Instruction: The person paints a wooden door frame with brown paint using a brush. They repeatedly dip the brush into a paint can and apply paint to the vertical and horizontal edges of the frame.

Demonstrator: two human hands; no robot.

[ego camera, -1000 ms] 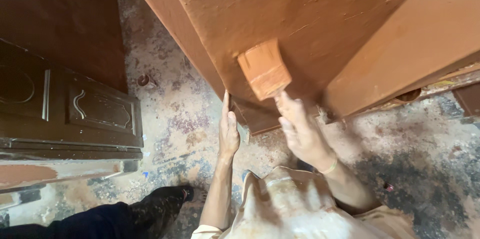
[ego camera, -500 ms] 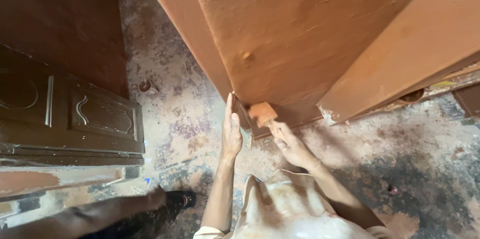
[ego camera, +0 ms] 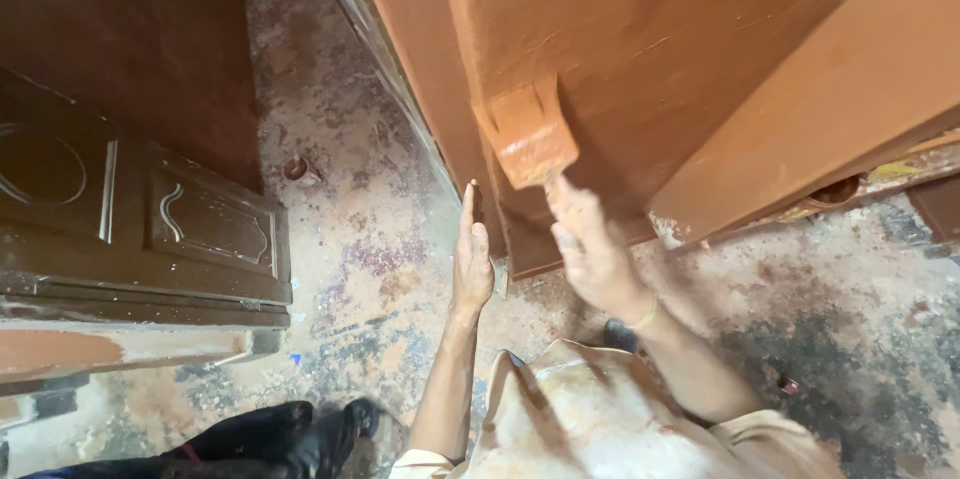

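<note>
A large reddish-brown wooden door panel (ego camera: 680, 29) stands on its edge in front of me. My right hand (ego camera: 592, 249) grips the handle of a wide paintbrush (ego camera: 530, 139) coated in the same brown colour, with its bristles pressed against the panel's lower part. My left hand (ego camera: 472, 254) is flat and open, its fingers resting against the panel's near edge, just left of the brush. A wide brown board (ego camera: 830, 109) leans across the panel on the right.
A dark carved door (ego camera: 140, 219) lies at the left. The concrete floor (ego camera: 350, 229) is stained with paint. A small round object (ego camera: 296, 170) sits on it. Someone's black shoes (ego camera: 290, 429) show at the bottom left.
My right hand has swept the brush down to the panel's bottom edge and back up again. My left hand has stayed against the panel's edge.
</note>
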